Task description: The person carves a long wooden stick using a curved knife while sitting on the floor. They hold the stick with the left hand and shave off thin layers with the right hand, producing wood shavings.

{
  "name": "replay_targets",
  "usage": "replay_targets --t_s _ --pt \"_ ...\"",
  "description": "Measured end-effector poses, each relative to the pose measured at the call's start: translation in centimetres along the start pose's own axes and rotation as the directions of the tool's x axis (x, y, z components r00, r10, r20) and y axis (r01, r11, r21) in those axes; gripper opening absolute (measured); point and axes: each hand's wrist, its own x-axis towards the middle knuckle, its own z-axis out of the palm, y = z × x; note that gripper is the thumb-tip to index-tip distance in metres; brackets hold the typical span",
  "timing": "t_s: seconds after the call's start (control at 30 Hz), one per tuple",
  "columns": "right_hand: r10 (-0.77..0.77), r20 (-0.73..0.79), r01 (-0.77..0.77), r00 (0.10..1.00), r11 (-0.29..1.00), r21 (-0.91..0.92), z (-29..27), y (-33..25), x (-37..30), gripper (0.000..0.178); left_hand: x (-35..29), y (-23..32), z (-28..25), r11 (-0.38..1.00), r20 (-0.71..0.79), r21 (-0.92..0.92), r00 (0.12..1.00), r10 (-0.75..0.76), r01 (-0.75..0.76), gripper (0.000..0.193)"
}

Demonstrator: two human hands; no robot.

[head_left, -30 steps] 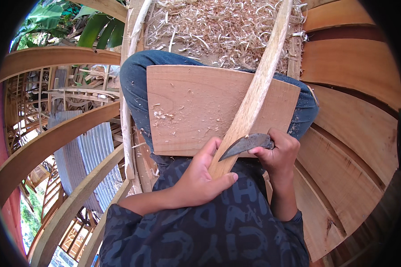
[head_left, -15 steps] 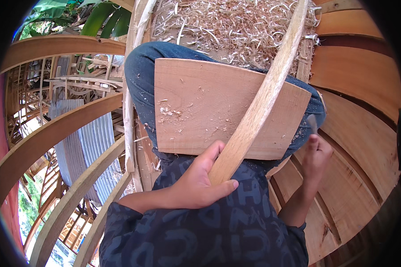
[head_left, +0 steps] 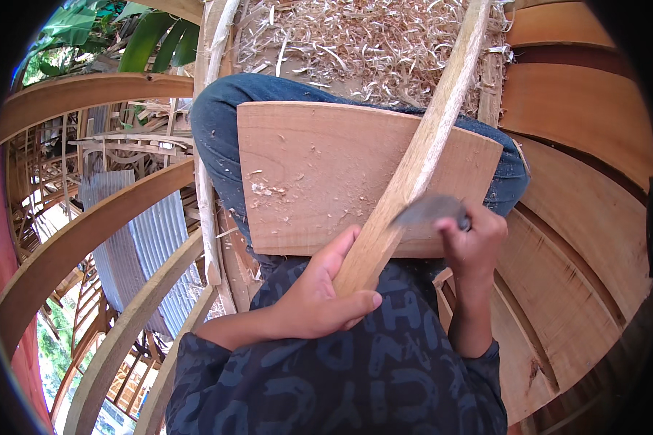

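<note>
Because the L hand (head_left: 328,293) is wrapped round the near end of the wood strip (head_left: 413,174), the strip's prob. steadier, slanting away over the board (head_left: 319,174). Board lies across the legs (head_left: 219,145), prob. as rest & guard. R hand (head_left: 475,235) clamps the curved blade (head_left: 432,210) at its butt, tip over strip; blurred, so contact unclear.

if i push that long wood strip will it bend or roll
The wood strip would probably feel stiff, as it looks solid and fairly thick. Its flat-looking upper face suggests little rolling. It might swivel over the board, since the left hand grips it near its lower end.
</note>
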Motion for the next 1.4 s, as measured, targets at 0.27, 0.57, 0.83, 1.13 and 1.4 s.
replay_targets --t_s 0.27,0.57,0.83,1.13,1.4 --pt "0.221 0.026 -0.222 0.975 0.955 0.195 -4.1 2.7 -0.6 0.067 -0.1 0.0 -0.7 0.851 -0.041 0.515 0.988 0.148 -0.106 0.04" --pt "-0.17 0.217 0.172 0.961 0.985 0.009 -0.1 -2.7 -2.3 0.067 1.0 -0.3 -0.3 0.639 -0.077 0.748 0.932 0.355 -0.181 0.039" --pt "0.305 -0.158 -0.316 0.939 0.947 -0.05 -3.5 8.5 1.2 0.066 0.0 -0.1 -0.4 0.683 -0.075 0.713 0.952 0.298 -0.158 0.037" --pt "-0.118 0.271 0.093 0.955 0.99 0.104 -0.7 -2.1 -4.2 0.07 1.1 -1.0 -0.1 0.59 -0.009 0.77 0.921 0.39 -0.242 0.042" --pt "0.167 -0.032 -0.169 0.985 0.983 -0.073 -0.2 1.9 -0.5 0.071 0.2 -0.3 1.2 0.741 -0.16 0.67 0.967 0.197 -0.04 0.038"
